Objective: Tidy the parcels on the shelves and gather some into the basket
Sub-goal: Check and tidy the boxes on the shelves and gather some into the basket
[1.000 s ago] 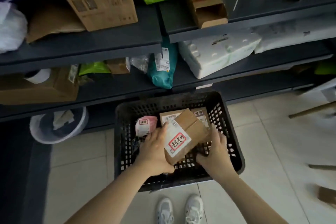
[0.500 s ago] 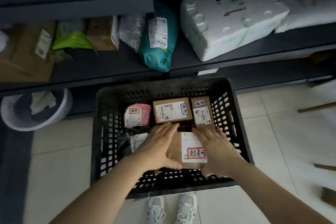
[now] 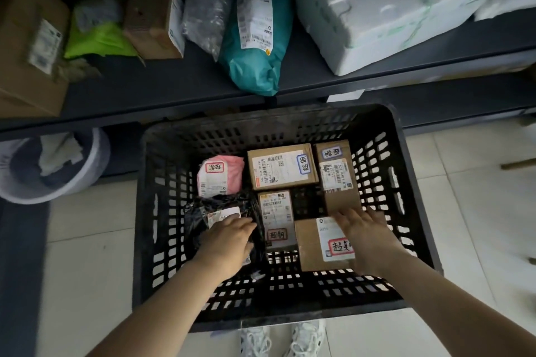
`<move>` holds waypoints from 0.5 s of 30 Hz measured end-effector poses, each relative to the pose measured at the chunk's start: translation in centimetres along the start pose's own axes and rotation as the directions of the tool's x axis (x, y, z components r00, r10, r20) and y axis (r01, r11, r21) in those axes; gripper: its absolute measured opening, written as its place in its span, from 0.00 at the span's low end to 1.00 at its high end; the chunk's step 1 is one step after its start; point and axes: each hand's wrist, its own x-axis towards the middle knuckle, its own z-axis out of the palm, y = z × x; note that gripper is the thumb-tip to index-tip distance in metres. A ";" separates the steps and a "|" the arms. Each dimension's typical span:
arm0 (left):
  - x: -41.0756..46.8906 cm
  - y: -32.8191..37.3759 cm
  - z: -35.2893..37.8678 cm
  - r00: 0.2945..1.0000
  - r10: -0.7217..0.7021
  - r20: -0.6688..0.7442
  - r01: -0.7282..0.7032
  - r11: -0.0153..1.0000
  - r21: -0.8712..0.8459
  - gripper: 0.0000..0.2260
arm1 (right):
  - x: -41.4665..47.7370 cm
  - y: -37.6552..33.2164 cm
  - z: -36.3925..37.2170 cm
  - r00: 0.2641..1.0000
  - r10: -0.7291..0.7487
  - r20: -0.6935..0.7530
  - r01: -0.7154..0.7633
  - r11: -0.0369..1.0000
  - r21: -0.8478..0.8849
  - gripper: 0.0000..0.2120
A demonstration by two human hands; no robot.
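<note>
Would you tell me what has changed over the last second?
The brown cardboard box with the red-framed label went from both hands down into the black plastic basket; the right hand rests on it, the left hand moved onto the black plastic parcel. The pink parcel stayed.

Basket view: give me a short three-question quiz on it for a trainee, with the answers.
1. True or false: the pink parcel lies inside the basket.
2. Fill in: the left hand rests on the ___ plastic parcel.
3. The right hand touches: A) the pink parcel, B) the red-labelled cardboard box, C) the plastic parcel?
Key: 1 true; 2 black; 3 B.
</note>
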 end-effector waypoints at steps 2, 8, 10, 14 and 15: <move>0.2 0.1 0.5 1.000 0.012 -0.011 -0.012 1.000 -0.001 0.22 | 0.6 -0.3 0.8 1.000 0.005 -0.015 -0.005 1.000 0.007 0.48; 0.4 0.2 2.0 1.000 0.022 -0.001 -0.022 0.999 -0.035 0.23 | 1.8 -0.2 3.0 1.000 0.006 0.014 -0.007 0.996 0.086 0.49; 0.6 0.0 2.4 1.000 0.021 -0.005 -0.021 0.999 -0.038 0.23 | 2.1 0.2 3.5 1.000 -0.005 0.029 0.001 0.993 0.119 0.49; 0.5 -0.6 2.8 1.000 0.001 -0.011 -0.001 1.000 -0.023 0.23 | 2.6 0.0 3.4 1.000 -0.006 0.020 0.004 0.991 0.132 0.43; 0.3 -0.7 2.9 1.000 -0.005 -0.001 0.005 1.000 -0.019 0.23 | 2.7 -0.1 3.3 1.000 -0.002 0.028 -0.001 0.992 0.124 0.43</move>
